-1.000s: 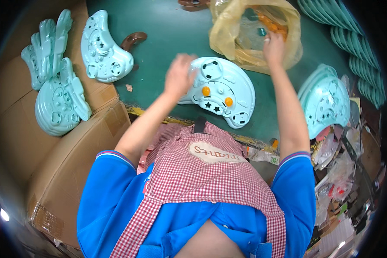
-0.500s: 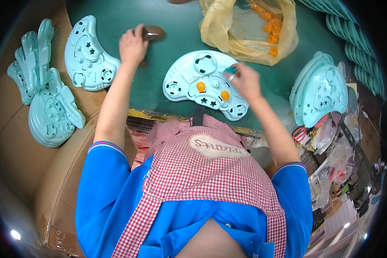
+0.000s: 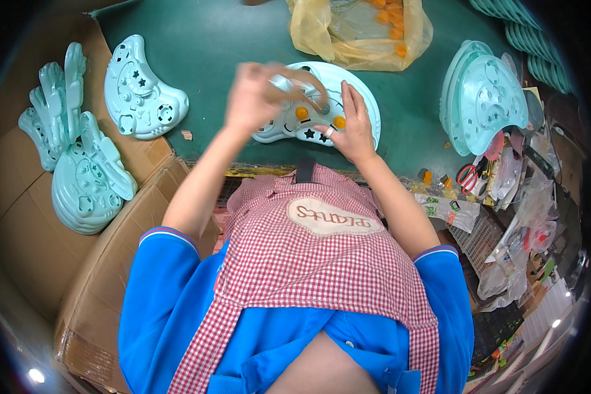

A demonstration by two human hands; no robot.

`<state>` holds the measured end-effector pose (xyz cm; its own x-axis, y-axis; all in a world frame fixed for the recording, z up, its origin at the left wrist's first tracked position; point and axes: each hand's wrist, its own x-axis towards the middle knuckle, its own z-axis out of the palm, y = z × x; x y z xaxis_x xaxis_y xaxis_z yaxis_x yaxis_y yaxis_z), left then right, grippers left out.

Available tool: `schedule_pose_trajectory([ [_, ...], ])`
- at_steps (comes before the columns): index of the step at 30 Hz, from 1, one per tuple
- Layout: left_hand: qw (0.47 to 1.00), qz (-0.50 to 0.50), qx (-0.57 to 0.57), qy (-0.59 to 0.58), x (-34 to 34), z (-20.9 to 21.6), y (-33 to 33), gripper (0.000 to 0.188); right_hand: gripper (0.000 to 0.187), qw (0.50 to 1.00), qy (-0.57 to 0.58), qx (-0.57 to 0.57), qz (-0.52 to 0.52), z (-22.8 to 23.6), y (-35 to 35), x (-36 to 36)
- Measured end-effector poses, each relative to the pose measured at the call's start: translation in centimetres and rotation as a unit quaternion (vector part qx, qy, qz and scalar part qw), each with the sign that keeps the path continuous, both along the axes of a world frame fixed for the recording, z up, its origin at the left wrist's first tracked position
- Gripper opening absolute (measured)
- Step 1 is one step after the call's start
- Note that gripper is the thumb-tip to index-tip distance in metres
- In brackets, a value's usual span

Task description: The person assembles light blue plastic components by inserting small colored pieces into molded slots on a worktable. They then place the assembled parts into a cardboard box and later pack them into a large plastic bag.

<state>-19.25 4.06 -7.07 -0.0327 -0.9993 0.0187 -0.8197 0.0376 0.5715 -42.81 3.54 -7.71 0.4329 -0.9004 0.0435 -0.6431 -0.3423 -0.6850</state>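
In front of me on the table lies a light-blue curved plastic panel [image 3: 368, 108] with star-shaped and round cutouts. Two orange buttons, a left one [image 3: 301, 113] and a right one [image 3: 339, 122], sit in its middle. My left hand [image 3: 249, 98], smeared by motion, is closed around a brown mallet-like tool [image 3: 312, 80], raised over the panel's left part. The tool's blur hides some of the panel. My right hand [image 3: 351, 131] lies open on the panel's right side, fingers stretched out, a ring on one finger.
A yellowish plastic bag [image 3: 315, 33] with orange pieces lies beyond the panel. Another panel [image 3: 134, 92] rests at the left, near panels stacked in a cardboard box [image 3: 20, 203]. Further panels [image 3: 489, 92] stand at the right, near red-handled scissors [image 3: 467, 177].
My left hand has lifted the brown tool and moved it right, over the panel. My right hand has gone from pinching a small dark-green piece to lying flat on the panel.
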Motion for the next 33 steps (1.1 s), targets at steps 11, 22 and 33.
schedule_pose_trajectory([
  [11,0.988,-0.128,0.038,-0.079,-3.2,-3.6,4.5,0.070,0.079,0.979,0.201,-0.023,-0.033,-4.6,2.9,-2.3],
  [22,0.965,-0.180,0.140,-0.130,-2.8,-4.1,1.9,0.091,0.103,0.933,0.312,0.060,0.167,-3.0,0.2,-4.6],
  [33,0.979,-0.139,0.119,-0.084,-2.6,-3.0,2.2,0.091,0.037,0.997,-0.079,-0.003,0.017,-7.3,-0.4,-0.7],
])
